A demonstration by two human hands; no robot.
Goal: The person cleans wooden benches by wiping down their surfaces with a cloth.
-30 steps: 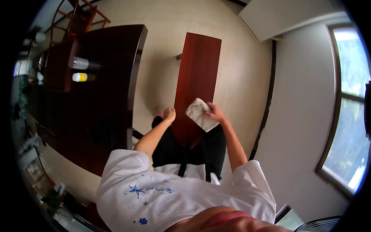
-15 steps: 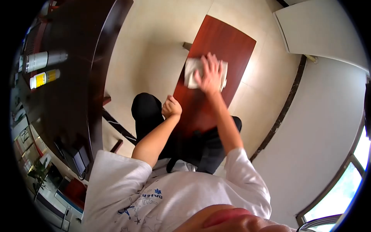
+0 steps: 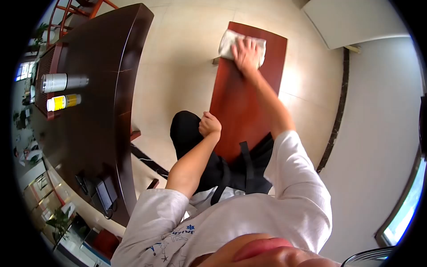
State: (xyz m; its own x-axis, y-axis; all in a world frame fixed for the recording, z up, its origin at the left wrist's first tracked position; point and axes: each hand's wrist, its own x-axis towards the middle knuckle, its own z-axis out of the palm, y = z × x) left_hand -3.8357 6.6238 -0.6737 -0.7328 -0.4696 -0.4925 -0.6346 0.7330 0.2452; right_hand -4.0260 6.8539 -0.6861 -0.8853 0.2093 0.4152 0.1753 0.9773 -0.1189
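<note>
My right hand (image 3: 247, 54) lies flat with its fingers spread on a folded whitish cloth (image 3: 227, 43), pressing it against the far end of a reddish-brown wooden bench (image 3: 249, 111). Part of the cloth hangs past the bench's left edge. My left hand (image 3: 209, 124) is curled into a fist by my left knee, next to the bench's left edge; no object shows in it.
A dark wooden table (image 3: 89, 129) stands to the left, bearing a silver cylindrical container (image 3: 54, 83), a white-and-yellow bottle (image 3: 57, 103) and a dark boxy device (image 3: 106, 196). A white wall (image 3: 369, 133) runs along the right. A white cabinet-like piece (image 3: 356, 22) is at upper right.
My right hand has slid the cloth forward along the bench to its far left corner. My left hand stays a fist beside the bench. The head view has shifted a little.
</note>
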